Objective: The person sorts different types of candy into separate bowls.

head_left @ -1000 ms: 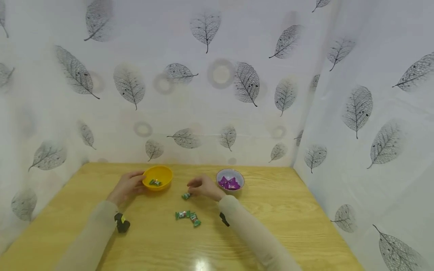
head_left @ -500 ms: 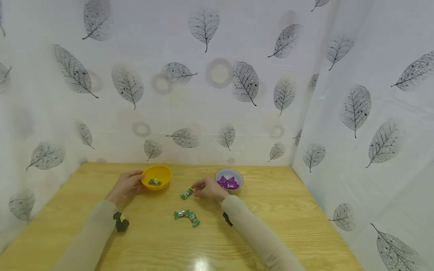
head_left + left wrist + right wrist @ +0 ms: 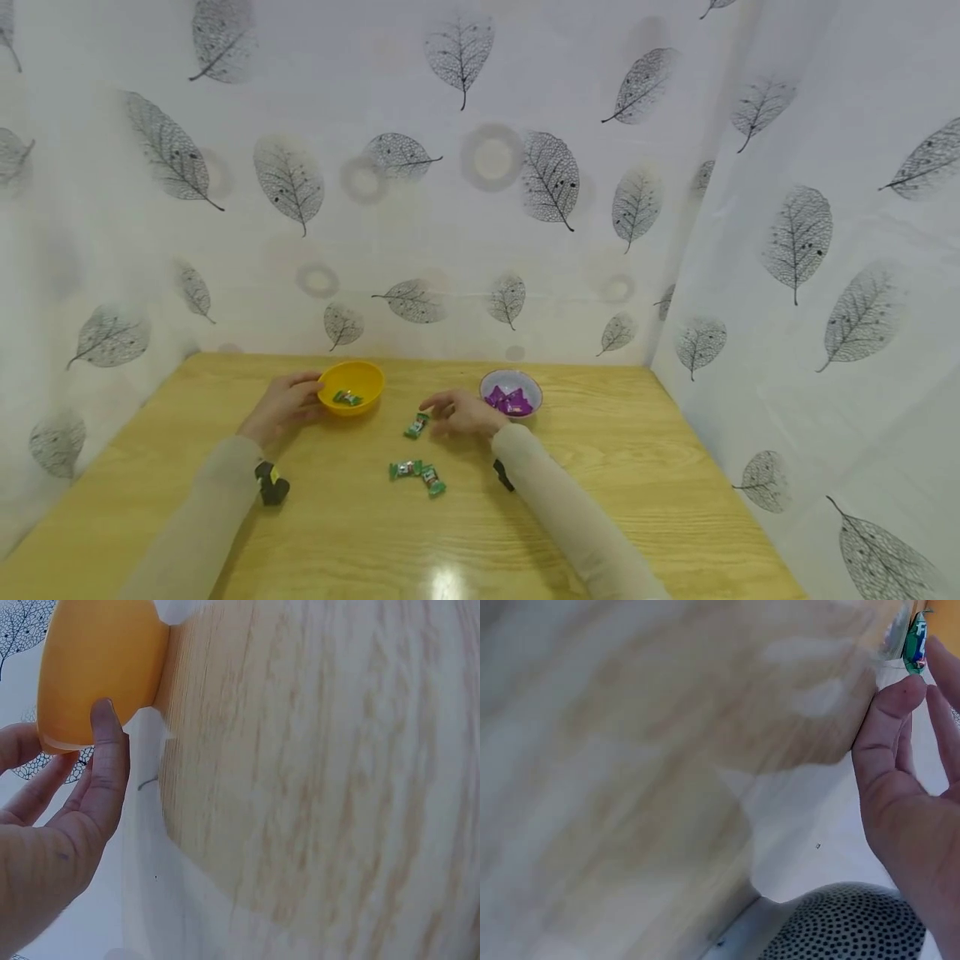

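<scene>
My left hand holds the near-left rim of a yellow bowl, and a green-wrapped candy lies inside it. In the left wrist view, the thumb presses on the bowl's outer wall and another finger is at the rim. My right hand hovers with loosely bent fingers just right of another green candy on the table; nothing shows in its grasp. From the right wrist, that candy appears past the fingertips. Two more green candies lie nearer me, almost touching.
Beyond the right hand stands a pale bowl with purple-wrapped candies in it. The wooden table meets a white curtain printed with grey leaves at the back and sides.
My right hand was at the candy, then drew back a little to the right, leaving it on the table. The candy has turned more lengthwise. The left hand stays on the bowl.
</scene>
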{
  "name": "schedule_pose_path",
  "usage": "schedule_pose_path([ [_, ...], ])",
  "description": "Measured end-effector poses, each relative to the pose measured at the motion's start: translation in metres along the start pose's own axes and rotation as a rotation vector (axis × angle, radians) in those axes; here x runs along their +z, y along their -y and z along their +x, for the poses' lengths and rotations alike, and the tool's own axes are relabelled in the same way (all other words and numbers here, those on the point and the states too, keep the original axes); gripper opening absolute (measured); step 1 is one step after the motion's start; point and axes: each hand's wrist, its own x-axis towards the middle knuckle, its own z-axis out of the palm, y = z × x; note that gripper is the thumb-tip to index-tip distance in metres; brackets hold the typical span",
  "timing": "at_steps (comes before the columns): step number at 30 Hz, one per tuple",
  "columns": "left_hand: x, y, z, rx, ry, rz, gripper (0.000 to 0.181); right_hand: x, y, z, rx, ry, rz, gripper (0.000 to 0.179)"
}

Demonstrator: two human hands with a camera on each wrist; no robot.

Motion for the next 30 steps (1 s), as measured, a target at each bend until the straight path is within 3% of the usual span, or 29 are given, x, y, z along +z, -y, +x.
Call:
schedule_pose_path([
  [6,0.001,0.001,0.001,0.000,0.005,0.006,0.058,-0.001,0.003,0.002,-0.003,0.049,-0.070,0.048],
  [14,0.001,0.000,0.001,0.001,-0.005,0.073,0.058,0.002,0.003,0.004,-0.063,0.068,-0.072,0.031],
  [23,0.002,-0.002,0.000,-0.002,-0.006,0.099,0.059,0.011,0.004,0.009,-0.072,-0.002,-0.186,0.024],
  [30,0.001,-0.002,0.000,-0.004,-0.007,0.084,0.058,0.010,0.003,0.011,-0.078,-0.010,-0.168,0.019],
])
